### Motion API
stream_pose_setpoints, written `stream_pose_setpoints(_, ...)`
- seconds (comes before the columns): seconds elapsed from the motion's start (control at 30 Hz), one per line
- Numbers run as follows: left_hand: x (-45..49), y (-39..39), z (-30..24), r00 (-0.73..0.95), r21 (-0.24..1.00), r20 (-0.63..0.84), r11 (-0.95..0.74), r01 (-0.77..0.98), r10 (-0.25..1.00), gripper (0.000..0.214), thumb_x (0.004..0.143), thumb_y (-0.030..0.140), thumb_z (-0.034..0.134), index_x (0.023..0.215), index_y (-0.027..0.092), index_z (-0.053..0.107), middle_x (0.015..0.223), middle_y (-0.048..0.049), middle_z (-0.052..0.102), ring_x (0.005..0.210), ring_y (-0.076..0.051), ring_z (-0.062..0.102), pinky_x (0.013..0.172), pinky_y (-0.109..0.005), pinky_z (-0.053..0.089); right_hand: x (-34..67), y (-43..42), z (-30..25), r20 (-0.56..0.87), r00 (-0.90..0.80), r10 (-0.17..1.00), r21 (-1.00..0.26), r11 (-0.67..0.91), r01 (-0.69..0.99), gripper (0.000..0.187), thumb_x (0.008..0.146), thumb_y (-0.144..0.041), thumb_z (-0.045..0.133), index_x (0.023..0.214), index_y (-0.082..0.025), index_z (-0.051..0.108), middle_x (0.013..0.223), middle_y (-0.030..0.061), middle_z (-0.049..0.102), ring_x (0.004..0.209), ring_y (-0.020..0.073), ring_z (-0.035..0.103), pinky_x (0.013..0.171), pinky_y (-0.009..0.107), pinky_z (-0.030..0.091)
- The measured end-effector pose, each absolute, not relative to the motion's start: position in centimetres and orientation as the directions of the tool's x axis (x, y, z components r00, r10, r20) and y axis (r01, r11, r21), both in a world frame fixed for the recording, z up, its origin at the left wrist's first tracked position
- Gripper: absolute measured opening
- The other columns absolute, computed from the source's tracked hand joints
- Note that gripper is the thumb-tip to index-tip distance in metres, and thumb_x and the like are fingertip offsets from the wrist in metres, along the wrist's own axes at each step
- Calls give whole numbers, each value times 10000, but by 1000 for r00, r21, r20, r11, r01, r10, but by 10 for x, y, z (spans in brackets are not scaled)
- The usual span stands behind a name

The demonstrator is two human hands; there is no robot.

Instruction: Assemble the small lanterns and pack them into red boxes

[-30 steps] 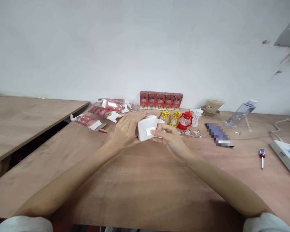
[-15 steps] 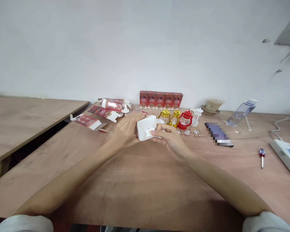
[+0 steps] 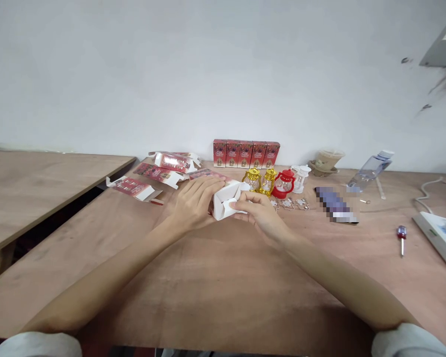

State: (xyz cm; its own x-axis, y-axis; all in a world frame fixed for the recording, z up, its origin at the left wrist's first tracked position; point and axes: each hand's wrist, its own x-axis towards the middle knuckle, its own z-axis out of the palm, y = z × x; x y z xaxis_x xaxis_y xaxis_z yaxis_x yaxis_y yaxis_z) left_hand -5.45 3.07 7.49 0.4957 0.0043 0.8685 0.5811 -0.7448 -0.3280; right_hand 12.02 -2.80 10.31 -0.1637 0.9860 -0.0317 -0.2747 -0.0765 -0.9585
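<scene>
A small red and white cardboard box [image 3: 219,211] is held above the table, its white flap end turned toward me. My left hand [image 3: 196,201] is wrapped round the box from the left, fingers over its top. With thumb and fingers, my right hand [image 3: 262,213] pinches a white flap at that end, which is partly folded in. Just behind the right hand stand two gold lanterns [image 3: 253,180], a red lantern [image 3: 284,184] and a white lantern [image 3: 301,178]. Small metal-looking pieces [image 3: 287,204] lie in front of them.
Several red boxes [image 3: 246,154] stand in a row against the wall. Opened flat boxes [image 3: 134,188] lie at the left. A phone [image 3: 334,204], a screwdriver [image 3: 402,240], a leaning water bottle [image 3: 371,171], a cup [image 3: 327,159] and a white power strip [image 3: 440,238] are on the right.
The end flaps have shifted: the white end, flatter before, now shows a gap with the flap bent by my right thumb. Both hands keep their hold on the box.
</scene>
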Motion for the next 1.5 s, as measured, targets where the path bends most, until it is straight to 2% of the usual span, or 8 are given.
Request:
stream_pose_setpoints(0.27,-54,31,75,486,-291,874,-799,526,2,537,802,381,655,1261,198,445,1116,-119,681,1072,-249,648,892,-385,536,118,-29,102,-50,-144,988,-934,-97,-343,428,444,-311,859,479,-164,459,649,-27,580,703,109,580,743,290,493)
stream_pose_setpoints(0.6,-54,25,73,568,-396,821,-770,500,-54,402,865,322,580,1236,196,492,1140,-108,689,1053,-232,662,891,-387,541,117,-25,96,-122,-128,984,-935,-158,-318,370,446,-277,839,486,-168,487,634,-3,617,671,121,590,737,310,491)
stream_pose_setpoints(0.77,-53,26,73,476,-299,879,-791,533,-12,522,799,365,675,1250,201,470,1102,-115,696,1042,-241,666,855,-383,563,113,-26,90,14,-42,999,-956,1,-293,434,467,-423,845,581,-173,509,731,3,610,681,120,578,683,298,514)
stream_pose_setpoints(0.9,-55,28,69,413,-187,909,-824,535,61,683,735,444,731,1298,211,422,1138,-124,676,1052,-263,659,857,-408,570,112,-23,84,140,52,989,-959,149,-240,518,492,-449,834,743,-206,452,944,4,571,695,115,581,564,266,533)
stream_pose_setpoints(1.0,-57,27,66,429,-128,893,-840,527,133,732,735,490,718,1337,233,389,1195,-105,652,1075,-282,646,872,-436,573,115,-20,81,251,-3,968,-954,247,-171,512,581,-451,794,926,-231,486,1118,49,548,926,181,594,573,254,548)
stream_pose_setpoints(1.13,-56,23,66,388,-75,910,-863,499,145,711,754,447,709,1356,260,383,1194,-108,643,1072,-289,645,859,-459,588,120,-18,79,436,-118,892,-900,430,-77,464,734,-388,710,1136,-282,503,1273,61,530,1225,223,473,737,290,550)
stream_pose_setpoints(1.33,-50,14,69,368,-149,930,-886,438,25,724,727,386,742,1341,262,379,1160,-93,645,1047,-270,653,826,-448,610,122,-22,81,536,-136,833,-833,548,78,357,790,-378,678,1112,-285,556,1161,46,597,1044,206,575,754,312,521)
stream_pose_setpoints(1.5,-45,3,71,385,-90,915,-871,483,119,635,749,362,717,1273,234,381,1172,-106,603,1099,-269,615,927,-489,560,122,-22,79,544,-119,830,-822,556,123,328,806,-383,660,1105,-291,563,1167,47,580,996,201,589,655,283,528)
